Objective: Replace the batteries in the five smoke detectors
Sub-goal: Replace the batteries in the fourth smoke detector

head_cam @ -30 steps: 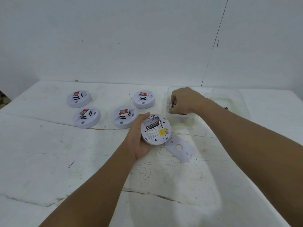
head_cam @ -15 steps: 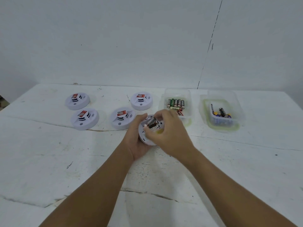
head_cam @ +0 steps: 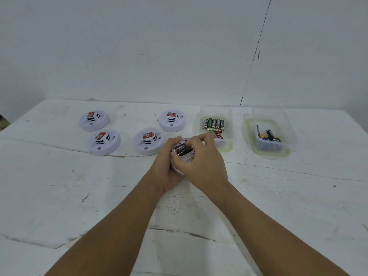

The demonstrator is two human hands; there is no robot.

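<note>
You hold one smoke detector (head_cam: 184, 156) over the counter (head_cam: 59, 196), back side up, with batteries showing in its bay.

Your left hand (head_cam: 168, 168) cups it from below, fingers curled round its rim; your right hand (head_cam: 201, 162) curls over it, fingertips pinching a battery (head_cam: 184, 150) at the bay. Four more detectors (head_cam: 104, 142) sit face up to the left. Just right of your hands, the near clear tub (head_cam: 227, 114) holds a row of green and dark batteries plus a red one; the far tub (head_cam: 288, 124), well apart, holds a loose heap of dark, blue and yellow ones.
</note>
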